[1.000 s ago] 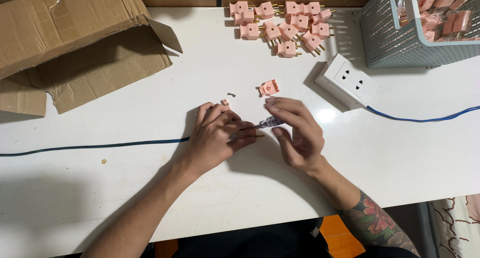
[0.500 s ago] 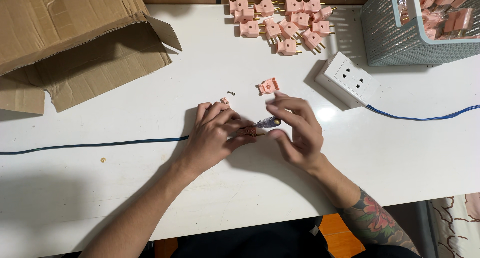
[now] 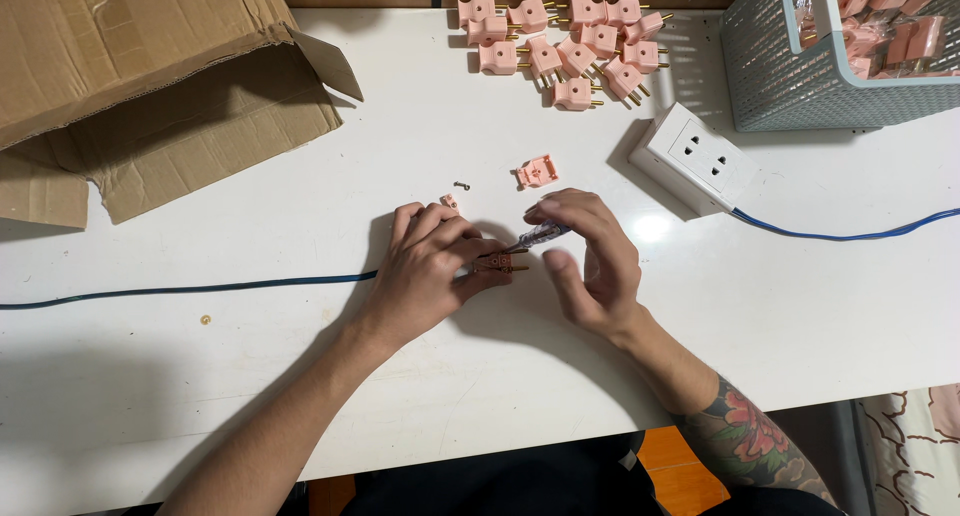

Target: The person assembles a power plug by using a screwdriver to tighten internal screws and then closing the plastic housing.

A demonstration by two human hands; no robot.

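Looking down from the head camera onto a white table (image 3: 300,396), both bare hands meet near its middle. The left hand (image 3: 435,266) lies curled, its fingers pinching a small pink plug part (image 3: 500,263) with brass pins that point right, held just above the table surface. The right hand (image 3: 590,266) is loosely arched, thumb and forefinger pinching a slim clear-handled screwdriver (image 3: 540,236) whose tip angles down-left to the plug part.

Just behind the hands lie a pink plug cover (image 3: 537,171), a tiny dark screw (image 3: 461,186) and a small pink piece (image 3: 449,202) touching the left fingertips. A blue cable (image 3: 190,289) runs from the table's left edge to the left hand.

At the far edge, a cluster of finished pink plugs (image 3: 560,41) sits well apart from the hands. A white socket block (image 3: 692,158) stands to the right of them, its own blue cord (image 3: 840,234) trailing off the right edge. A grey plastic basket (image 3: 780,66) holding bagged pink parts fills the far right corner. An opened cardboard box (image 3: 150,86) covers the far left corner.

Bare table stretches along the near edge below the forearms, on the left below the cable, and to the right of the right hand below the blue cord.
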